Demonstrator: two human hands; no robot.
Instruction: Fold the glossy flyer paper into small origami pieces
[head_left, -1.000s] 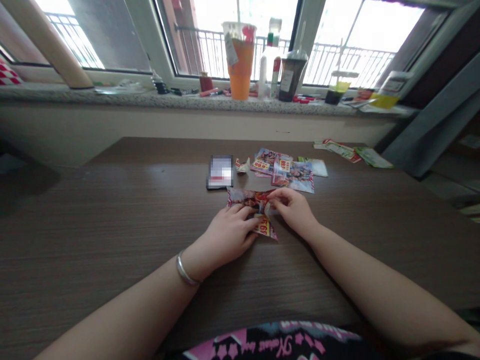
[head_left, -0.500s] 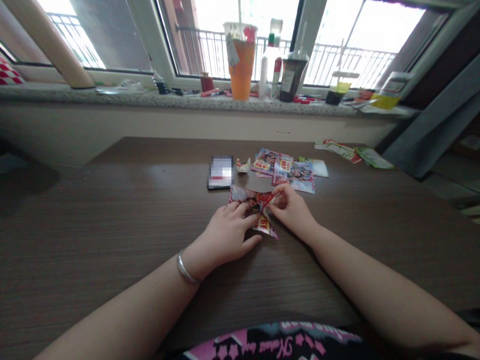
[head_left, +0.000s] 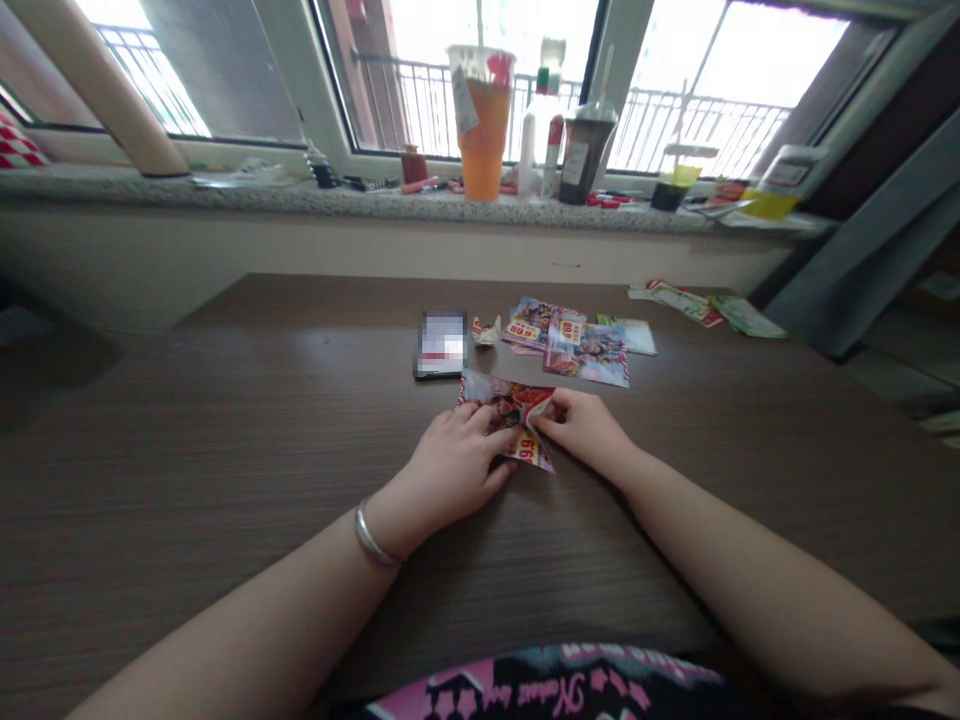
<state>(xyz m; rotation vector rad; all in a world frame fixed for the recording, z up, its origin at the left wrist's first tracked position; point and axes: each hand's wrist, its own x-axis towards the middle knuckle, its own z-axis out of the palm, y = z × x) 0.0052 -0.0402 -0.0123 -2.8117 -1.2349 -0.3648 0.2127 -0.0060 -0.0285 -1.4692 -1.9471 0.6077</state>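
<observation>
Pressing a printed flyer (head_left: pixel 510 392) onto the surface (head_left: pixel 225 450), close to the near right corner of the phone (head_left: pixel 440 345), with the left hand (head_left: pixel 450 465), fingers spread and apparently nothing pinched. Grip of the right hand (head_left: pixel 581 420): nearly closed, on the flyer's curled right edge. Likely light, thin, limp, easily creased or torn; best taken softly by an edge or corner. Right of the phone: a crumpled paper scrap (head_left: pixel 486 332) just beside, then overlapping flyers (head_left: pixel 589 350), crowding the far side.
</observation>
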